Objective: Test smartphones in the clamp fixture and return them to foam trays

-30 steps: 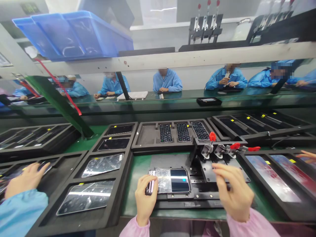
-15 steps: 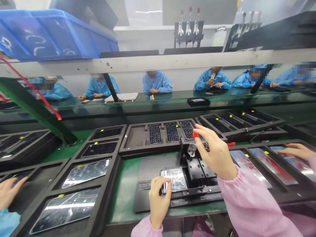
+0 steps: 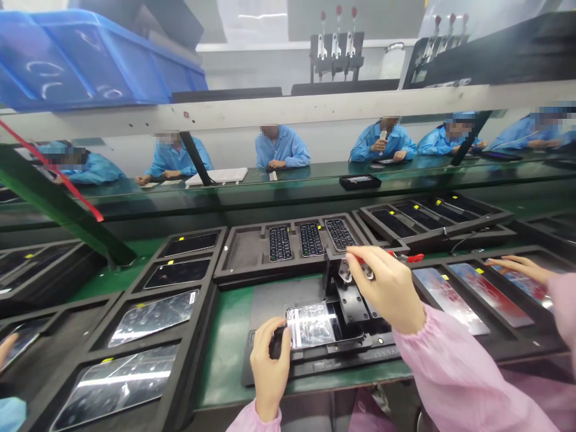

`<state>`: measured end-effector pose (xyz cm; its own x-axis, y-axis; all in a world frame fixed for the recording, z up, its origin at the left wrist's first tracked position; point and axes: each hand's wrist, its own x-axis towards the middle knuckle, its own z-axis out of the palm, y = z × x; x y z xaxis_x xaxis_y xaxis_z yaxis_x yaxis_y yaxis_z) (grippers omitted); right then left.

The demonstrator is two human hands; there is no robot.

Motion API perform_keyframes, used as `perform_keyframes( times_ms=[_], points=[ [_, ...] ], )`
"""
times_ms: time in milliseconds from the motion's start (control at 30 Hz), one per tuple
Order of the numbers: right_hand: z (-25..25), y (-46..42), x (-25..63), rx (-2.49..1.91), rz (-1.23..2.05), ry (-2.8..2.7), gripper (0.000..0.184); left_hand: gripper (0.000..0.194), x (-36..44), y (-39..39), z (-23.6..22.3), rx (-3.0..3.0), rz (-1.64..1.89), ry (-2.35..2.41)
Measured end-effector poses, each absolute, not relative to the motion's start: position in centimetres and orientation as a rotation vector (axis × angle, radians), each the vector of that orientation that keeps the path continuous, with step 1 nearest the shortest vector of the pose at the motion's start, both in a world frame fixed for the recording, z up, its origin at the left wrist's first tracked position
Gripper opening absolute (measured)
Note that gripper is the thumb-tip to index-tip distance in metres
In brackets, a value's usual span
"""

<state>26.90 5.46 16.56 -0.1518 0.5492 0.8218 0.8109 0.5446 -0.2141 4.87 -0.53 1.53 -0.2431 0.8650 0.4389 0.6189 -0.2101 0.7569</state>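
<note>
My left hand (image 3: pixel 270 360) pinches the near end of a phone panel under clear plastic film (image 3: pixel 311 324), which lies on a black metal fixture plate (image 3: pixel 288 295). My right hand (image 3: pixel 387 289) is at the far side of the fixture, its fingers closed over a red-tipped toggle clamp (image 3: pixel 357 259). The fingers hide most of that clamp's handle. A second red clamp handle (image 3: pixel 416 258) sticks out to the right of my hand. The panel's far edge meets dark metal blocks of the fixture.
Black foam trays of glass panels (image 3: pixel 150 318) and colourful screens (image 3: pixel 450 300) flank the fixture on the green bench. A co-worker's hand (image 3: pixel 517 268) rests on the right tray. Another hand (image 3: pixel 6 351) shows at far left. A blue bin (image 3: pixel 90 60) hangs overhead.
My right hand has moved from the fixture's near side up to the red clamp handles. The view has swung, shifting the fixture left. My left hand stays on the film-covered panel.
</note>
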Motion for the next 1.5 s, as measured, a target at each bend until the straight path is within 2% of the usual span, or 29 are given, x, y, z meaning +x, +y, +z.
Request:
perform_keyframes(
  times_ms=[167,300,433,567,800,967,1133,1500],
  points=[
    [11.0,0.8,27.2,-1.095,-0.436,-1.802,0.039,0.026,2.9,-1.0,1.4,1.816,1.238,1.749],
    [7.3,0.0,26.6,-1.287,-0.535,-1.953,0.052,0.033,2.7,-1.5,2.0,1.992,1.002,1.635],
    [6.0,0.8,25.8,-1.397,-0.612,-2.077,0.06,0.038,3.2,-1.6,2.3,2.131,0.876,1.556],
    [5.8,1.4,25.6,-1.406,-0.552,-2.125,0.064,0.041,3.3,-1.7,2.2,2.188,0.845,1.558],
    [6.6,-0.1,27.3,-1.293,-0.299,-2.055,0.055,0.043,3.5,-1.8,2.4,2.26,0.798,1.604],
    [6.1,-3.0,28.4,-1.151,-0.198,-1.798,0.039,0.058,3.3,-1.8,2.7,2.202,0.836,1.596],
    [4.7,-4.5,29.0,-1.159,-0.163,-1.681,0.028,0.054,3.2,-1.8,2.2,2.241,0.78,1.582],
    [1.3,-4.8,29.7,-1.207,-0.157,-1.596,0.025,0.055,3.7,-1.6,2.2,2.23,0.784,1.563]
  ],
)
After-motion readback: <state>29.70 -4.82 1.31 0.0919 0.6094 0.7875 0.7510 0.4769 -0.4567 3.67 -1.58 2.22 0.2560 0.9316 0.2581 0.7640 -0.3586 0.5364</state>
